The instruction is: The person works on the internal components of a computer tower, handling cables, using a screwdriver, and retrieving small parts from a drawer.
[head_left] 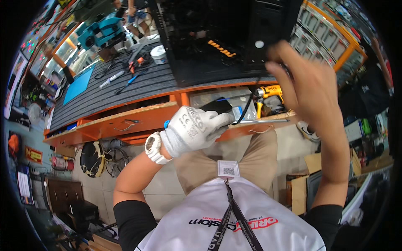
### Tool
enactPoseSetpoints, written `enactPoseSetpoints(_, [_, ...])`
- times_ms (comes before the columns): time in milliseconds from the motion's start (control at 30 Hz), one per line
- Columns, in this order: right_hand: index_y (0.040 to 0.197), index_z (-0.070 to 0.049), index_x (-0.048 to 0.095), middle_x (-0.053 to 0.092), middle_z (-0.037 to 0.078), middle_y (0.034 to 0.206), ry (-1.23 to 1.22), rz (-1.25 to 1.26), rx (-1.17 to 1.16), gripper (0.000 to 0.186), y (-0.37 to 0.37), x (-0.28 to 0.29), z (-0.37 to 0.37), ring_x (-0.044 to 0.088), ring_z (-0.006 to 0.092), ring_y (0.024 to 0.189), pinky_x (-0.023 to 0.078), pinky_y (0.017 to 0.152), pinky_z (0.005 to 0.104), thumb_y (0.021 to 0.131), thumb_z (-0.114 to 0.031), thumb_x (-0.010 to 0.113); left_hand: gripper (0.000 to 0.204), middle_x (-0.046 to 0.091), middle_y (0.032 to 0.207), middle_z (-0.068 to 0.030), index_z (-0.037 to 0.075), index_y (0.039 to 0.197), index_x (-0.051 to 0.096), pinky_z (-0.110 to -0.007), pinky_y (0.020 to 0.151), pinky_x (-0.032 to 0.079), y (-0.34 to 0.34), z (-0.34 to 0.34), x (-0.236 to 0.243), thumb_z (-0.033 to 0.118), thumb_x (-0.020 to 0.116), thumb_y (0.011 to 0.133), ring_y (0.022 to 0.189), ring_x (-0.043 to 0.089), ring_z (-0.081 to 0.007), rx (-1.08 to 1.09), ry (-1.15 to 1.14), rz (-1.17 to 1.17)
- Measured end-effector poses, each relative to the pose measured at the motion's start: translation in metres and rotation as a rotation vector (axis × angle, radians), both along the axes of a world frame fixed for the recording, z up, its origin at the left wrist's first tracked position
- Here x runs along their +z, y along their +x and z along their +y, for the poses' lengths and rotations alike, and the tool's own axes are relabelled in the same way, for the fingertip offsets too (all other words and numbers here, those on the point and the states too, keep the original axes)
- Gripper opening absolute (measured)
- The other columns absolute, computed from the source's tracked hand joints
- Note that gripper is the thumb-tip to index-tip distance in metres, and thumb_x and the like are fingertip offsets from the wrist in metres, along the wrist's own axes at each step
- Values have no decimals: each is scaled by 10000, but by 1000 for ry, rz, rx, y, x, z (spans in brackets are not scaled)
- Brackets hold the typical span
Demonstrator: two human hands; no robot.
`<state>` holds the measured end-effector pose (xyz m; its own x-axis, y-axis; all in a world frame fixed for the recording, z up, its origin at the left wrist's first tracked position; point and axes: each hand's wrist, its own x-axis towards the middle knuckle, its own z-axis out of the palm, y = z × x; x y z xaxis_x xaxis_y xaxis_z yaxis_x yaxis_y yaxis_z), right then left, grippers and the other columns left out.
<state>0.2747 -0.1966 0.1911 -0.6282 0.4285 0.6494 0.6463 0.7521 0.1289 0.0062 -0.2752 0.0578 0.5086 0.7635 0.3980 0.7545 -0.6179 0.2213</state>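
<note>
My left hand, in a light grey knit glove, is closed around a screwdriver. Its blue handle end shows at the wrist side and its long metal shaft points right. A thin black cable rises from the gloved fingers toward my right hand. That hand is bare, lifted and smeared by motion; its thumb and forefinger appear pinched on the cable's upper part. Just behind both hands stands an open black computer case, with an orange-and-black striped part inside.
Below the case, a pulled-out drawer holds a yellow-and-black tool and clear plastic packets. Another drawer front juts out at left. A white tub, a syringe and a blue mat lie on the ribbed grey bench mat.
</note>
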Motion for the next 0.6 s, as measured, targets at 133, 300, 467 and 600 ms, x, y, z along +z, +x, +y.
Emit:
enactPoseSetpoints(133, [1065,-144,753,782,128,921,-191,-301,144,136,32,-32,104,767,403,851,586,728,549,1003,-265,761,354,818,968,-84,160,1307,743,-437,646,622,8,4,1,142,801,958,768,801,-298,-158,-33,-225])
enactPoseSetpoints(300, [1027,-151,685,728,97,903,-553,-408,329,180,59,-177,55,770,370,867,592,716,571,903,-247,775,362,813,1034,-128,63,1315,779,-388,715,638,11,3,18,56,811,954,831,802,-330,76,99,-564])
enactPoseSetpoints(467, [903,-124,686,637,67,789,-453,-14,603,248,58,-145,-62,629,295,632,468,588,423,883,-320,836,421,762,927,-84,159,1385,780,-417,624,592,5,28,-5,124,818,967,750,761,-308,141,128,-169])
enactPoseSetpoints(600, [903,-83,677,638,58,781,-61,-1,120,291,55,-45,-46,590,277,610,434,580,428,891,-272,898,443,687,869,-15,256,1381,785,-391,582,566,31,14,-12,197,789,942,693,713,-225,66,152,164])
